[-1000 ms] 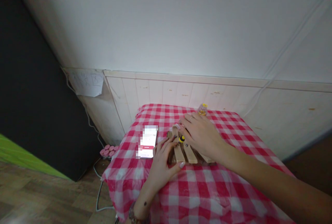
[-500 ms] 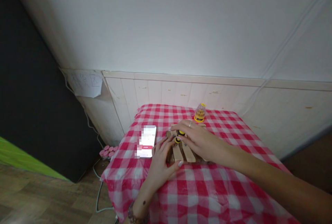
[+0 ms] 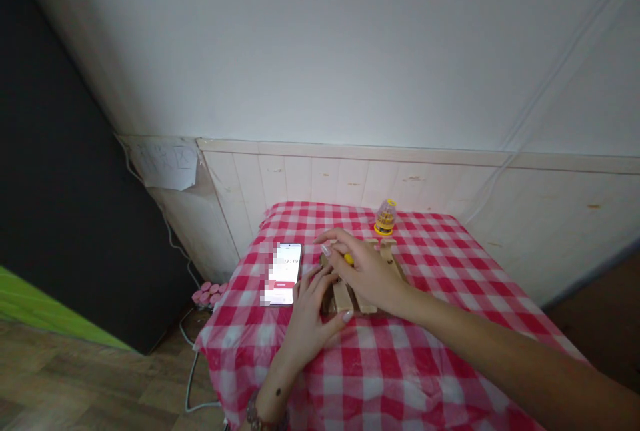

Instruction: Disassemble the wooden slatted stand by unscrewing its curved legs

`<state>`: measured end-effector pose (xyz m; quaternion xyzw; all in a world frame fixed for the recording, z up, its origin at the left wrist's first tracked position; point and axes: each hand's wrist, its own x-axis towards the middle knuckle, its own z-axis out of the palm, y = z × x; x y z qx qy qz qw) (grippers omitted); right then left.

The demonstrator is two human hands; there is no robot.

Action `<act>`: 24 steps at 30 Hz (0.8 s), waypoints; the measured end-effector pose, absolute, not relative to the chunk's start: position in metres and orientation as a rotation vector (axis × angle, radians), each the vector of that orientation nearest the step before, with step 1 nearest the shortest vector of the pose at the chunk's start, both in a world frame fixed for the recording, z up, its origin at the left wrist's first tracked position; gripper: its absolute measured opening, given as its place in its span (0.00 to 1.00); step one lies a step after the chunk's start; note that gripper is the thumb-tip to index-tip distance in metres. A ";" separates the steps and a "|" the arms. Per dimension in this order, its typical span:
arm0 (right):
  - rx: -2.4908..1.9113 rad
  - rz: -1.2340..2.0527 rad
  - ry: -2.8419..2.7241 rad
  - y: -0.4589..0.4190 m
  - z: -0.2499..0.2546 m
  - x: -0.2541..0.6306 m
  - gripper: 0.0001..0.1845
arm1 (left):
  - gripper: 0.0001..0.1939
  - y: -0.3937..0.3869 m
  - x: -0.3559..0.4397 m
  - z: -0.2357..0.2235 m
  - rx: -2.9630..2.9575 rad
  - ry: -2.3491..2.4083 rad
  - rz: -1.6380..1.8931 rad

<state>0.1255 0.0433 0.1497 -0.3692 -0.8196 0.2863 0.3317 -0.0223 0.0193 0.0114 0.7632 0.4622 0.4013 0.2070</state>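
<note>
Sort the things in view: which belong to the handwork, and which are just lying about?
In the work:
wood, left hand on it, right hand over it
yellow piece, mostly hidden
case, standing behind; matching yellow, so probably related

Lying about:
phone
paper, far left
pink bundle, low left

We see a phone (image 3: 287,272) lying left of the slats (image 3: 343,299) on the table (image 3: 425,358), with a bit case (image 3: 385,219) standing behind them, before the wall (image 3: 330,51).

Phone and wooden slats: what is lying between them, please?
In the head view, the left hand lies between the phone and the wooden slats. Beyond that hand, a strip of bare checked cloth shows.
</note>
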 end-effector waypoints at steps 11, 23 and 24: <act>-1.156 -0.332 -2.485 0.045 0.163 0.136 0.16 | 0.26 0.019 -0.023 0.010 2.134 1.277 1.149; -1.191 -0.279 -2.506 0.047 0.160 0.141 0.16 | 0.27 0.019 -0.023 0.013 2.119 1.271 1.142; -1.184 -0.224 -2.493 0.046 0.161 0.142 0.17 | 0.27 0.019 -0.023 0.013 2.118 1.270 1.142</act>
